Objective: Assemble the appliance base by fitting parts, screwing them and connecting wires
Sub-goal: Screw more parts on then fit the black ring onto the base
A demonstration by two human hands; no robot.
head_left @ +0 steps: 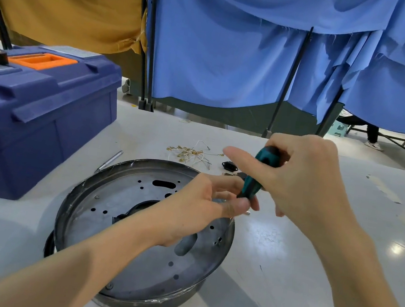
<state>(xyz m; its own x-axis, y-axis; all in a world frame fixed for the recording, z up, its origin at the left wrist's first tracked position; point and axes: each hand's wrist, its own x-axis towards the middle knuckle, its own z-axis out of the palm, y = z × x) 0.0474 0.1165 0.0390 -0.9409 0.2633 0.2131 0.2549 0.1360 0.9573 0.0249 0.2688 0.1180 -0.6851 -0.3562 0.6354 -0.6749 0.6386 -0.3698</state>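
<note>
Right hand [305, 176] raised, fingers curled round screwdriver handle [258, 175], left hand [204, 206] below, fingertips pinching its lower end, both forearms bare

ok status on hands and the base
Right hand grips teal-and-black screwdriver, left hand pinches its shaft. Tip down at round dark metal base, right rim. White brass-tipped wires lie beyond, apart.

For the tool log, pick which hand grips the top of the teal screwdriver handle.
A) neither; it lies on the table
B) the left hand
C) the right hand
C: the right hand wraps round the top of the screwdriver handle, while the left hand pinches its lower end over the metal base.
</note>
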